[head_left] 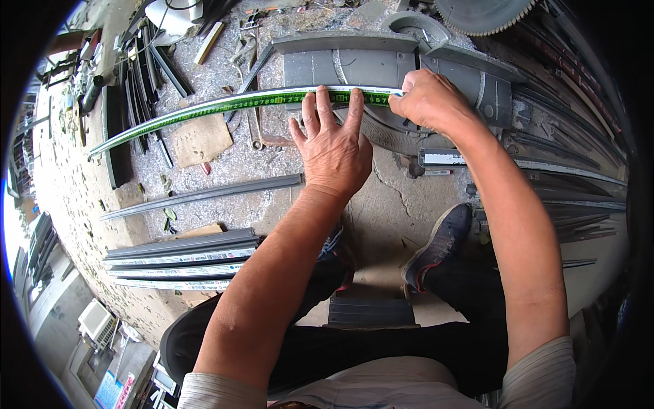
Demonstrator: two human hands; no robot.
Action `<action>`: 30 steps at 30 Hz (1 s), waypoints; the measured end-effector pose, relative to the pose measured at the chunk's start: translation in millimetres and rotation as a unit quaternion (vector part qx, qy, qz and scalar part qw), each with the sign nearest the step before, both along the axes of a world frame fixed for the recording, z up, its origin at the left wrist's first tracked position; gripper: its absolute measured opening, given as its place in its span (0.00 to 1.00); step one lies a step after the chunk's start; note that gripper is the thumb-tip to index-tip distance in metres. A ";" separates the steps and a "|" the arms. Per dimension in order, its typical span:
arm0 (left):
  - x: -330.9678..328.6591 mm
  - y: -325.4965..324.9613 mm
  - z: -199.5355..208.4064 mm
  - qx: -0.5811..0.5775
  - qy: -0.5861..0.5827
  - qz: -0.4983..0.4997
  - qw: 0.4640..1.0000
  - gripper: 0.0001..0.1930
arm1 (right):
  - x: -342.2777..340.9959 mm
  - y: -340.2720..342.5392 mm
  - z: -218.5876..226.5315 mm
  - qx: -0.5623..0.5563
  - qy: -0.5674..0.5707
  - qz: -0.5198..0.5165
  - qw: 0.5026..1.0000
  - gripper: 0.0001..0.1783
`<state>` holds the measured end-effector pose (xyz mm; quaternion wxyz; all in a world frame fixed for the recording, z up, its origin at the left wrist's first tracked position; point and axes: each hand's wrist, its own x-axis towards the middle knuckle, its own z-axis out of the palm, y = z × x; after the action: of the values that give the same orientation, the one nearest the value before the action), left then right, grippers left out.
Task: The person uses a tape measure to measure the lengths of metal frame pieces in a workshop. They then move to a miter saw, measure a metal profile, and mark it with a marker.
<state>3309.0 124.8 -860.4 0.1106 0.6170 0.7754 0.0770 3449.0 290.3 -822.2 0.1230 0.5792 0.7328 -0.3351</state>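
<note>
A long pale metal profile [262, 91] lies across the grey bed of a cut-off saw [310, 63] and reaches far to the left. Along its near side runs a green tape measure blade [238, 105] with black markings. My left hand [332, 146] is open, its fingers spread and their tips resting on the blade and profile. At the right end, my right hand [436, 102] is closed, thumb and fingers pinching the blade by the profile's end. The fingers hide the very end of both.
A toothed saw blade [487, 10] stands at the top right. Bundled profiles [180, 259] lie at the lower left, with a single dark profile [204, 195] beyond them. More metal lengths [579, 174] fill the right side. Cardboard [202, 140] and a wrench [255, 129] lie left of the saw.
</note>
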 end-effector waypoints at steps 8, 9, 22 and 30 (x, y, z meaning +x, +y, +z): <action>-0.4 -1.0 -10.5 0.049 0.004 -0.008 0.999 0.43 | 4.9 2.5 7.7 -0.027 0.010 0.006 1.000 0.27; -0.8 -0.3 -10.8 0.054 0.007 -0.009 0.998 0.43 | 6.9 2.3 9.0 -0.013 0.007 0.012 1.000 0.30; -2.3 -1.4 -16.5 0.043 0.003 -0.008 0.999 0.45 | 118.5 -119.0 10.8 0.308 0.317 -0.298 0.846 0.11; 0.2 -0.2 -15.1 0.054 0.006 -0.017 0.998 0.45 | 157.0 -219.6 -163.4 -0.041 0.196 -0.538 0.819 0.22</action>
<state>3309.2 124.6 -875.6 0.0741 0.6354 0.7603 0.1128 3606.0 70.8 -985.6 -0.1992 0.7980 0.2984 -0.4843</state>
